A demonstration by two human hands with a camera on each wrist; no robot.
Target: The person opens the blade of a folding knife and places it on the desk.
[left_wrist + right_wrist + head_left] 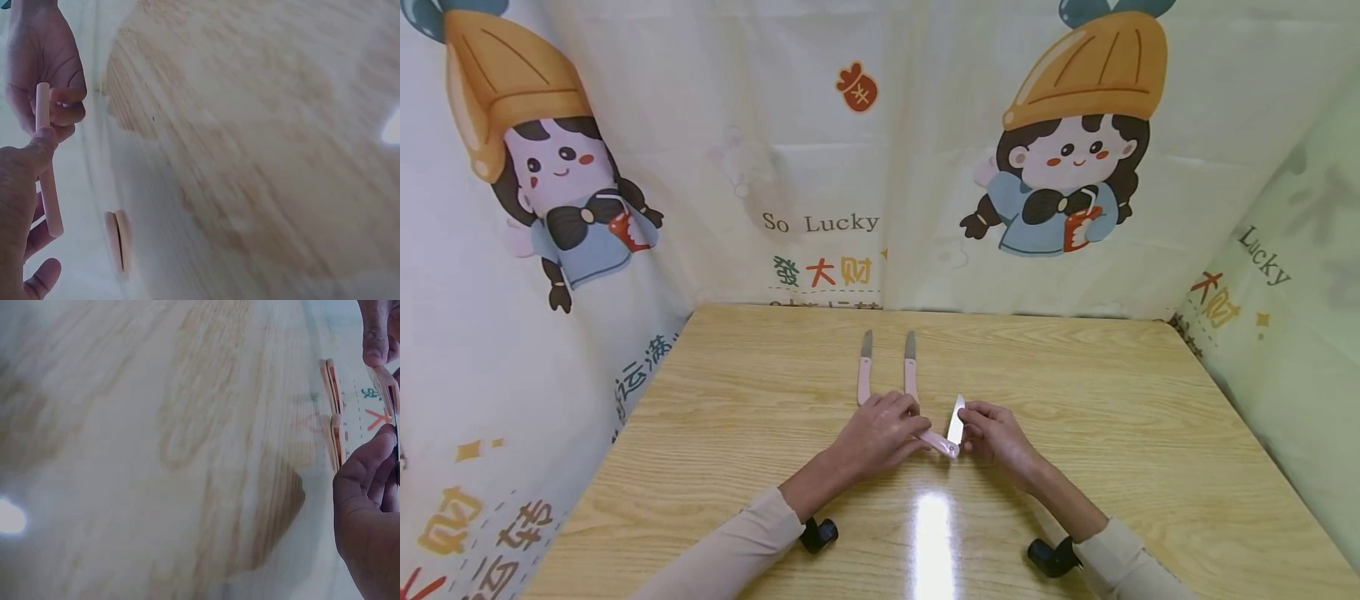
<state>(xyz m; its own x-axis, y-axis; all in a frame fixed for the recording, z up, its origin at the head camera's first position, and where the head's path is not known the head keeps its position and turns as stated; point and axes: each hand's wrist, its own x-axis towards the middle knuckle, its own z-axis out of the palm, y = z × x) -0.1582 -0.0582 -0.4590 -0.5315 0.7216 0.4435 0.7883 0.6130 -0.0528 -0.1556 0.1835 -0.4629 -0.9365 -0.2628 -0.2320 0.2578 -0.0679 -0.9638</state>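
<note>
Between my hands is a folding knife with a pale pink handle [940,443] and a shiny blade [956,421], partly unfolded at an angle. My left hand [880,433] grips the handle; in the left wrist view the thumb presses along the pink handle [51,200]. My right hand [1000,437] pinches the blade between thumb and fingers, seen also in the right wrist view as a hand [369,500] beside the knife's hinge end. Beyond the left hand lie two unfolded knives, a left one [865,371] and a right one [911,371], whose handle end the hand partly hides.
The knives lie on a wood-grain table [1075,375] with a bright light reflection near its front. A printed curtain [925,167] hangs behind the table and along both sides. A black wrist camera [818,535] sits under the left sleeve, another [1051,557] by the right.
</note>
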